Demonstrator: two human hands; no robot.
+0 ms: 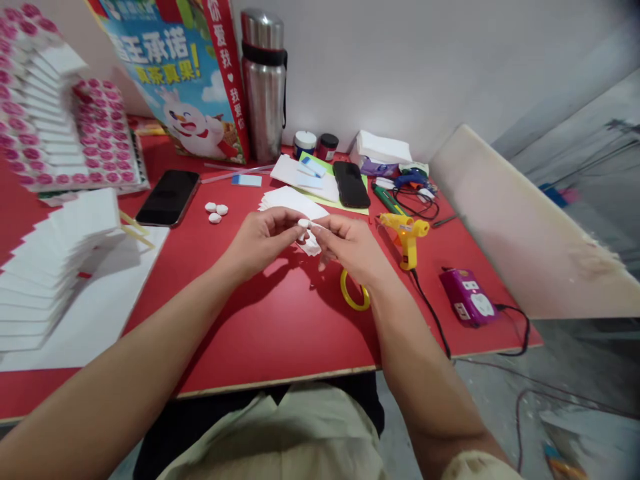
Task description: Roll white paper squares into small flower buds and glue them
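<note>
Over the middle of the red table, my left hand (265,235) pinches a small white rolled piece (303,224) between thumb and fingers. My right hand (349,245) meets it from the other side, its thumb and fingertips closed on the same piece. Whether it is paper or some other soft material I cannot tell. Just behind and beneath the fingers lie fanned white paper sheets (289,199), partly hidden by the hands. Several small white balls (215,212) of similar look rest to the left. A yellow ring (345,291) lies by my right wrist, which covers part of it.
A yellow glue gun (407,235) and purple power socket (468,297) with cords stand on the right. Two phones (169,197) (351,185), a steel flask (264,87) and a printed bag (185,80) are farther back. White stepped paper constructions (55,257) fill the left.
</note>
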